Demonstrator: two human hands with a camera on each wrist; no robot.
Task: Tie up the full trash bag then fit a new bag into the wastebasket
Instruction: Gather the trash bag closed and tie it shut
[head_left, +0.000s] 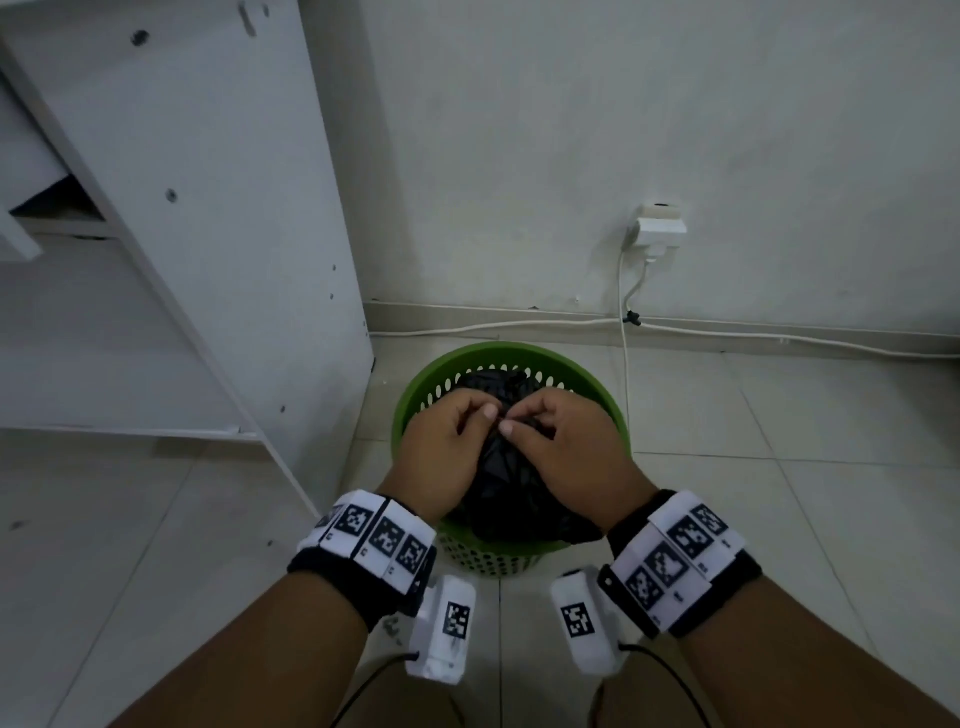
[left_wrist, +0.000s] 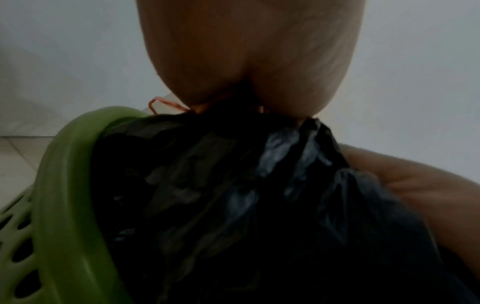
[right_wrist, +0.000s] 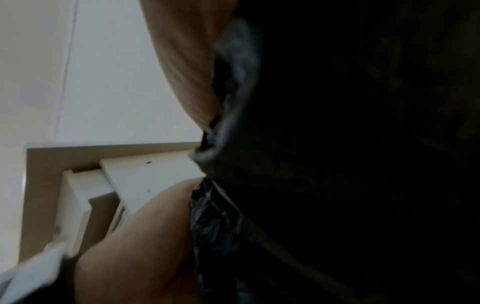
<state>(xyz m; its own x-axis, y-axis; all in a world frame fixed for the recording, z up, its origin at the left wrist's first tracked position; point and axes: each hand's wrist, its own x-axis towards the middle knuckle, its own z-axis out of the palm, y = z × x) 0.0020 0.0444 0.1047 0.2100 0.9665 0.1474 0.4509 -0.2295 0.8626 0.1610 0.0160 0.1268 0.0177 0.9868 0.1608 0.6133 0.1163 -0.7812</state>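
I'm mid-tie, I reckon: my left hand (head_left: 447, 441) and right hand (head_left: 561, 441) both pinch the gathered neck of the black trash bag (head_left: 506, 499), which sits inside the green wastebasket (head_left: 415, 395) on the floor. A thin orange tie (left_wrist: 162, 103) shows at the neck. No new bag in view; fitting remains. Cabinet (head_left: 218, 208) crowds the left rim; the right side looks freer

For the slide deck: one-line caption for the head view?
Both hands, left hand and right hand, pinch the black trash bag's gathered neck above the green wastebasket.
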